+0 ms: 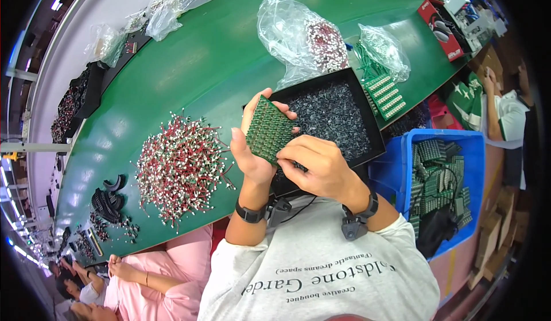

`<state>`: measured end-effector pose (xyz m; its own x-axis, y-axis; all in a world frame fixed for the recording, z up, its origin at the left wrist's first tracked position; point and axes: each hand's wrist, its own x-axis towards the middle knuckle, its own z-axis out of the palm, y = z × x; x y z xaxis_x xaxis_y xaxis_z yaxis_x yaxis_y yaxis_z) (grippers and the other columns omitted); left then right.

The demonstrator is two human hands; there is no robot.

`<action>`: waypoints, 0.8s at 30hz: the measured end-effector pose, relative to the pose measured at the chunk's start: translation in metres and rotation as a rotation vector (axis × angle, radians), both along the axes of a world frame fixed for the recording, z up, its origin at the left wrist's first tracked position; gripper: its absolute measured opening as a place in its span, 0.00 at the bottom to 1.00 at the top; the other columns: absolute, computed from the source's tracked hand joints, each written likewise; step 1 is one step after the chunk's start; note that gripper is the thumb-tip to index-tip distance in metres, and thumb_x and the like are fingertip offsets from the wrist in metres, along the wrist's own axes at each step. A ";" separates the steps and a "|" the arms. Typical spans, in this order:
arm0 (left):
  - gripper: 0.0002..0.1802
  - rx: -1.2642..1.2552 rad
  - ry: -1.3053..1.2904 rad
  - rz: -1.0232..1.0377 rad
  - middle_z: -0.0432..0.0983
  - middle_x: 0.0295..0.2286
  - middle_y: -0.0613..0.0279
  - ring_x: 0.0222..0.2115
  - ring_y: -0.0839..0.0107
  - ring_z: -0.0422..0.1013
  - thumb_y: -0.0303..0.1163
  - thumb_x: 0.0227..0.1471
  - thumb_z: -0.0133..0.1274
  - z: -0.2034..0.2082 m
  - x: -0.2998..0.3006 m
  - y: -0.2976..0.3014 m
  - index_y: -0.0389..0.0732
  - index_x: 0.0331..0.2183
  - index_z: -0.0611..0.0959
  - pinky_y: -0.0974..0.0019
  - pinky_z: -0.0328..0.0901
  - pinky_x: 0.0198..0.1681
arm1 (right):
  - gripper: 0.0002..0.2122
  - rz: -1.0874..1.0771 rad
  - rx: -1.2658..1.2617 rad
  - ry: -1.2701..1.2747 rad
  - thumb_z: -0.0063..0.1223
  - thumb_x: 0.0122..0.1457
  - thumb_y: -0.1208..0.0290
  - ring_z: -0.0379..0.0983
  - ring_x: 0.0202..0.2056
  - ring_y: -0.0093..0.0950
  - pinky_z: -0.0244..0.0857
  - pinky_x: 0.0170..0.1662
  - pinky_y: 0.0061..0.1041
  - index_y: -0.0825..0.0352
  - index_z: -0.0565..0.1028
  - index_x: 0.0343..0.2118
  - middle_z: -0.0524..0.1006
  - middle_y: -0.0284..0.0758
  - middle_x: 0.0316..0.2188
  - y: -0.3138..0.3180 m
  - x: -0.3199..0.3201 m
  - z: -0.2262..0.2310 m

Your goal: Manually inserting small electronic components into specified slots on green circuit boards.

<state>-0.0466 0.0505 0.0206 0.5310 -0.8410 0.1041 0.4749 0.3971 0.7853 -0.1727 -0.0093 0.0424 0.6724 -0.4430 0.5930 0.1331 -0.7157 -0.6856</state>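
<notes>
bright | pale glare on green table (189,80) | edges bent, corners black

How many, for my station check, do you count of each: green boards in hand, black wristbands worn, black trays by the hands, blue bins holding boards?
Green board: 1
Black wristbands: 2
Black tray: 1
Blue bin: 1
Total: 5
</notes>
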 end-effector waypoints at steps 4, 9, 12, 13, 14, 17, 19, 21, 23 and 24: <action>0.53 0.039 -0.054 0.046 0.72 0.43 0.51 0.43 0.62 0.73 0.72 0.55 0.33 0.003 -0.002 -0.001 0.32 0.61 0.62 0.59 0.73 0.42 | 0.09 0.021 -0.004 -0.040 0.65 0.44 0.84 0.78 0.27 0.32 0.73 0.30 0.27 0.68 0.79 0.30 0.78 0.35 0.27 0.005 0.002 0.000; 0.54 0.081 -0.135 0.112 0.73 0.42 0.46 0.43 0.53 0.74 0.73 0.54 0.35 0.004 -0.003 -0.001 0.32 0.61 0.62 0.51 0.74 0.42 | 0.09 -0.051 -0.077 -0.036 0.64 0.43 0.85 0.77 0.26 0.32 0.72 0.28 0.27 0.68 0.79 0.28 0.77 0.35 0.25 0.011 0.006 -0.002; 0.53 0.052 -0.100 0.043 0.72 0.43 0.50 0.43 0.62 0.73 0.72 0.55 0.33 0.001 -0.003 -0.001 0.33 0.61 0.62 0.59 0.73 0.42 | 0.08 -0.048 -0.043 -0.027 0.63 0.43 0.85 0.76 0.23 0.29 0.71 0.26 0.25 0.68 0.78 0.27 0.77 0.35 0.23 0.010 0.005 -0.001; 0.53 0.051 -0.097 0.046 0.72 0.43 0.50 0.43 0.62 0.73 0.72 0.55 0.33 0.001 -0.001 0.000 0.33 0.61 0.62 0.59 0.73 0.42 | 0.08 -0.044 -0.044 -0.025 0.63 0.43 0.85 0.76 0.23 0.29 0.71 0.26 0.25 0.68 0.78 0.27 0.77 0.35 0.23 0.009 0.003 0.002; 0.53 0.010 -0.031 0.023 0.72 0.43 0.50 0.43 0.61 0.73 0.72 0.55 0.33 0.001 0.000 0.001 0.32 0.61 0.62 0.58 0.73 0.42 | 0.08 -0.016 0.022 -0.021 0.62 0.43 0.85 0.76 0.22 0.28 0.70 0.25 0.24 0.68 0.78 0.27 0.76 0.34 0.22 0.005 -0.002 0.006; 0.53 -0.052 0.041 0.005 0.72 0.43 0.49 0.43 0.61 0.73 0.72 0.55 0.34 0.002 0.002 0.002 0.32 0.61 0.61 0.58 0.73 0.43 | 0.06 -0.001 0.147 0.069 0.63 0.44 0.84 0.75 0.19 0.25 0.68 0.23 0.22 0.67 0.78 0.25 0.75 0.34 0.20 -0.007 -0.012 0.009; 0.53 -0.017 -0.009 -0.006 0.72 0.43 0.49 0.43 0.60 0.73 0.71 0.55 0.33 0.001 0.003 0.002 0.31 0.61 0.61 0.58 0.73 0.42 | 0.06 0.020 0.013 0.219 0.65 0.45 0.83 0.76 0.21 0.27 0.69 0.25 0.22 0.67 0.78 0.25 0.76 0.34 0.20 -0.021 -0.017 0.006; 0.52 -0.017 -0.006 0.002 0.72 0.43 0.49 0.43 0.61 0.73 0.71 0.56 0.33 0.001 0.001 0.001 0.31 0.61 0.62 0.59 0.73 0.42 | 0.06 0.011 0.013 0.254 0.66 0.45 0.82 0.77 0.23 0.28 0.70 0.27 0.23 0.67 0.80 0.26 0.78 0.35 0.22 -0.020 -0.015 0.006; 0.52 -0.023 0.006 -0.001 0.72 0.43 0.50 0.42 0.62 0.73 0.71 0.56 0.33 0.000 0.002 -0.001 0.31 0.61 0.62 0.59 0.73 0.42 | 0.07 -0.017 0.007 0.008 0.66 0.45 0.82 0.78 0.24 0.28 0.71 0.27 0.24 0.67 0.81 0.28 0.79 0.35 0.24 -0.011 -0.005 0.009; 0.52 -0.025 0.003 0.003 0.72 0.43 0.50 0.42 0.62 0.73 0.71 0.56 0.33 0.002 0.002 -0.003 0.31 0.61 0.62 0.59 0.73 0.42 | 0.08 0.002 0.022 -0.001 0.66 0.45 0.82 0.78 0.25 0.29 0.72 0.28 0.25 0.67 0.81 0.30 0.80 0.35 0.26 -0.008 -0.003 0.008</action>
